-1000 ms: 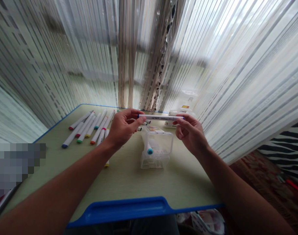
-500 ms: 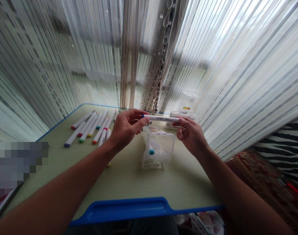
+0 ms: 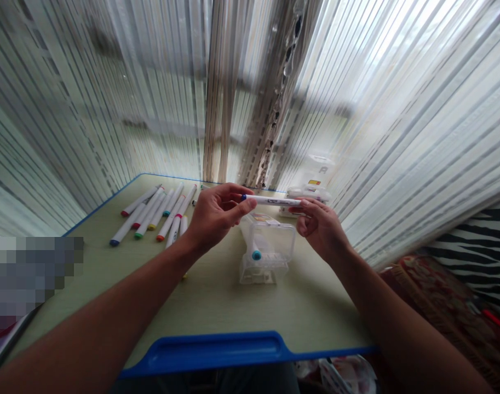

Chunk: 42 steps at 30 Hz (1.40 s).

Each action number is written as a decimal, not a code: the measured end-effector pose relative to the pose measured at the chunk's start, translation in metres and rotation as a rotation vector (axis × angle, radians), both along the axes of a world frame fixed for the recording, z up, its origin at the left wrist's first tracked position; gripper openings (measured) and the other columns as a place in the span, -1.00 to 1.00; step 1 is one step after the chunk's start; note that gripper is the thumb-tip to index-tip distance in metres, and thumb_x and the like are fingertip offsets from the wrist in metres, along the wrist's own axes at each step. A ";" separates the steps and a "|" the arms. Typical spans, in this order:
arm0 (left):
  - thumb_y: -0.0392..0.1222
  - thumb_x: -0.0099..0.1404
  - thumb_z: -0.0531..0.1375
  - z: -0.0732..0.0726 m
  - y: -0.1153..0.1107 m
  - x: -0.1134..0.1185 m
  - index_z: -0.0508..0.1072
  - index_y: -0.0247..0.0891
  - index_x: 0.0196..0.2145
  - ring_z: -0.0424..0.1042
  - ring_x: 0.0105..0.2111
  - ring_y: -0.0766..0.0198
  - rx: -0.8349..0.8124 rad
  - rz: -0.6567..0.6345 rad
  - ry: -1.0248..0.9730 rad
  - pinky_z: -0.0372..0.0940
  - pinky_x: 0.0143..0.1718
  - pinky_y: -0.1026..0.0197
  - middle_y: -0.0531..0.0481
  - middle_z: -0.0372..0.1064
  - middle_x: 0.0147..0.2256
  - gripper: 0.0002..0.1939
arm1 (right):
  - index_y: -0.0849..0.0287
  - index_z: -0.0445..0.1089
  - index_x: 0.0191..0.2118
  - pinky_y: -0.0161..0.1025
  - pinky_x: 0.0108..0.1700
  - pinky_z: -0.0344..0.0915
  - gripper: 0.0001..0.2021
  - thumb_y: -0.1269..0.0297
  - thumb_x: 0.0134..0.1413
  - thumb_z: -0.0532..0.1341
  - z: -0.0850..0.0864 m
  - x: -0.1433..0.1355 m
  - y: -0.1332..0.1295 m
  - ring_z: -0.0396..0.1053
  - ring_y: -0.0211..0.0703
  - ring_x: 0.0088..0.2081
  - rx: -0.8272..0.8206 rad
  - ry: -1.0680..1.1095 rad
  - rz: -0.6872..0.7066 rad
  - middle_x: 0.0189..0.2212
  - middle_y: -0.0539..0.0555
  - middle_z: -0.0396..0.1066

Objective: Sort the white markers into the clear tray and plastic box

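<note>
A white marker pen (image 3: 276,201) with a dark blue end is held level between my two hands, above the table. My left hand (image 3: 220,213) pinches it near the blue end. At the other end, the fingertips of my right hand (image 3: 320,221) are closed on the white barrel. Below the pen stands a clear plastic case (image 3: 270,241) with its lid up. Inside that case lies a marker with a light blue end (image 3: 257,255). Several white markers with coloured ends (image 3: 151,210) lie loosely side by side to the left of my left hand, which partly hides some.
The pale table (image 3: 217,306) has a blue rim with a moulded front tray (image 3: 217,347). Another clear case (image 3: 311,191) stands at the back right. String curtains (image 3: 159,98) hang close behind the table. Zebra-striped fabric (image 3: 475,262) is at the right.
Both hands still hold the marker between them. My left hand and the pen's blue end have shifted slightly right in the picture; the whole view has moved a little.
</note>
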<state>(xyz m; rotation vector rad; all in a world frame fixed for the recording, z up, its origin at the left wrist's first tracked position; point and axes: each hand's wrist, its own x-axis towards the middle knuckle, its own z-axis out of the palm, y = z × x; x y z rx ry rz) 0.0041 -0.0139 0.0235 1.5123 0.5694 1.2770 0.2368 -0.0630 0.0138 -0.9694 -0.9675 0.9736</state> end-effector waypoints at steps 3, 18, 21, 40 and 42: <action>-0.11 0.08 0.47 -0.002 0.004 0.000 0.54 -0.32 -0.33 0.26 -0.61 0.44 -0.018 0.038 0.047 0.15 -0.61 0.32 0.03 0.44 -0.50 -0.71 | 0.17 0.52 -0.35 -0.41 -0.72 0.10 -0.75 0.19 -0.12 0.51 0.000 -0.003 -0.002 0.19 -0.44 -0.73 0.033 -0.035 -0.002 -0.49 0.03 0.57; 0.09 0.10 0.45 -0.019 0.020 0.000 0.52 -0.34 -0.20 0.33 -0.62 0.42 -0.085 0.040 0.200 0.25 -0.60 0.31 0.01 0.44 -0.39 -0.52 | 0.11 0.54 -0.25 -0.38 -0.71 0.18 -0.77 0.25 -0.04 0.51 -0.004 -0.009 -0.012 0.27 -0.40 -0.70 0.229 -0.240 -0.028 -0.42 -0.02 0.53; 0.08 0.07 0.47 -0.020 0.021 0.001 0.51 -0.33 -0.21 0.32 -0.62 0.43 -0.103 0.023 0.197 0.26 -0.61 0.31 0.01 0.45 -0.39 -0.52 | 0.10 0.56 -0.23 -0.36 -0.70 0.21 -0.78 0.23 -0.02 0.50 -0.004 -0.010 -0.014 0.28 -0.39 -0.69 0.246 -0.262 -0.020 -0.39 0.01 0.55; -0.11 0.00 0.53 -0.002 -0.001 0.001 0.57 -0.32 -0.29 0.52 -0.43 0.28 0.008 -0.026 0.005 0.38 -0.43 0.29 -0.06 0.55 -0.40 -0.63 | 0.17 0.56 -0.26 -0.40 -0.70 0.11 -0.75 0.21 -0.08 0.49 -0.002 -0.002 -0.002 0.19 -0.44 -0.70 -0.037 -0.014 0.052 -0.42 0.03 0.57; -0.10 0.00 0.52 -0.002 -0.002 0.001 0.57 -0.33 -0.28 0.52 -0.43 0.28 0.012 -0.022 0.006 0.39 -0.43 0.28 -0.06 0.56 -0.39 -0.62 | 0.18 0.57 -0.27 -0.39 -0.70 0.11 -0.75 0.21 -0.09 0.49 -0.002 -0.002 -0.002 0.19 -0.43 -0.70 -0.043 -0.012 0.050 -0.43 0.03 0.57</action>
